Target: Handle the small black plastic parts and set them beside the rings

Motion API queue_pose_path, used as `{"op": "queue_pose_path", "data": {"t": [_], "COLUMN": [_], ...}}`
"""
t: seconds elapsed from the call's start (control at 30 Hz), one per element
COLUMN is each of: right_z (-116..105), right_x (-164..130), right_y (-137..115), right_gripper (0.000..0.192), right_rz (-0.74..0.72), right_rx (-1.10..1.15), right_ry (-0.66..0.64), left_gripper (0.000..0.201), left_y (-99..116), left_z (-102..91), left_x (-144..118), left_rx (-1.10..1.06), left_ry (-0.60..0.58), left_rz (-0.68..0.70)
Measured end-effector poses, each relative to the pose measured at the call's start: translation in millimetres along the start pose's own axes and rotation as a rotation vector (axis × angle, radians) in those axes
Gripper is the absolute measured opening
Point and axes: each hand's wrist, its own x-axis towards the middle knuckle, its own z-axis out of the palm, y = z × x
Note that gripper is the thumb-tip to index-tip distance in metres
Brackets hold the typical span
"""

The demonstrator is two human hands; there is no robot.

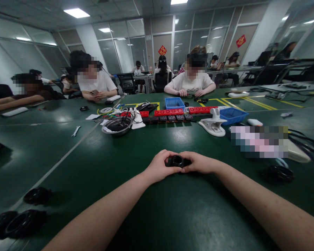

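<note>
Both of my hands meet on the green table (151,216) straight ahead of me. Between them sits a small black ring-shaped part (177,161) with a round opening on top. My left hand (160,167) grips its left side with curled fingers. My right hand (199,163) grips its right side. The underside of the part is hidden by my fingers.
More black rings lie at the near left (23,223) and one at the right (278,173). Further out are a metal bowl (117,125), a white clamp stand (214,124), red and black strips (170,112), blue bins (232,115) and a wrench (75,131). Several people sit across the table.
</note>
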Motion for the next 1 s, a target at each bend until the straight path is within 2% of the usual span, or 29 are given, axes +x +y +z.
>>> {"op": "queue_pose_path", "data": {"t": [0.2,0.33,0.43,0.53,0.63,0.73,0.83,0.9,1.0], "right_z": [5,10,20,32,39,37,25,17,7], "right_x": [2,3,6,8,8,6,4,4,2], "right_y": [3,1,-5,-12,-17,-16,-11,-7,-5], "right_gripper": [0.031,0.030,0.034,0.034,0.030,0.040,0.057,0.053,0.040], "right_rz": [0.060,0.109,0.188,0.298,0.339,0.229,0.066,0.004,-0.015], "right_rx": [0.078,0.054,-0.066,-0.280,-0.435,-0.397,-0.221,-0.090,0.066], "right_ry": [0.068,0.145,0.274,0.435,0.513,0.470,0.351,0.227,0.083], "left_gripper": [0.043,0.041,0.037,0.037,0.036,0.036,0.038,0.039,0.040], "left_y": [7,8,7,5,3,1,-2,-4,-7], "left_z": [1.5,2.6,4.0,6.2,7.7,5.8,1.4,-1.1,-2.6], "left_x": [-1,-2,-2,-1,-1,-1,1,2,3], "left_rx": [0.012,0.012,0.021,0.050,0.077,0.069,0.018,-0.011,-0.020], "left_ry": [0.056,0.062,0.088,0.142,0.187,0.164,0.079,0.039,0.018], "left_rz": [-0.063,-0.088,-0.102,-0.122,-0.125,-0.108,-0.065,-0.045,-0.024]}}
